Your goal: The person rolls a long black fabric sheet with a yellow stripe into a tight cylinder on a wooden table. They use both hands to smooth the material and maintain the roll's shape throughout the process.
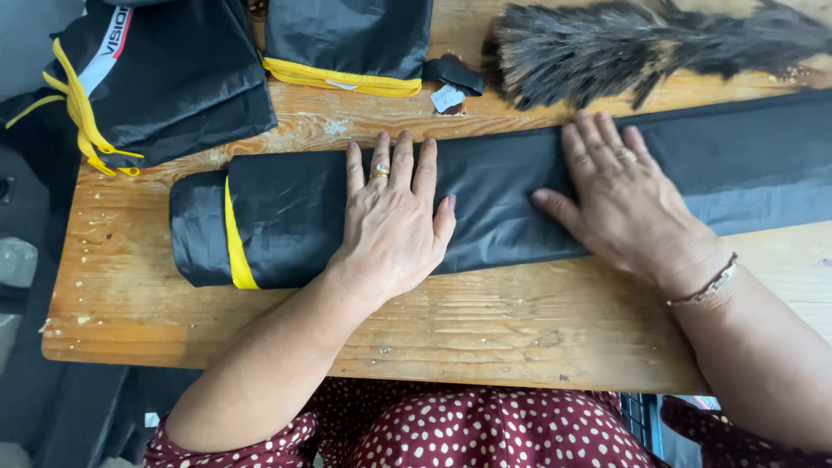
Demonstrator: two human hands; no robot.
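A long black cloth (520, 208) with a yellow band (236, 234) is lying folded flat across the wooden desk (485, 329). The left hand (394, 221) and right hand (620, 195) are pressing down on it, fingers (403, 165) spread flat, gripping nothing. Behind it, a small white tag (447, 98) is lying beside another black-and-yellow bag (347, 43) and a feather duster (641, 43).
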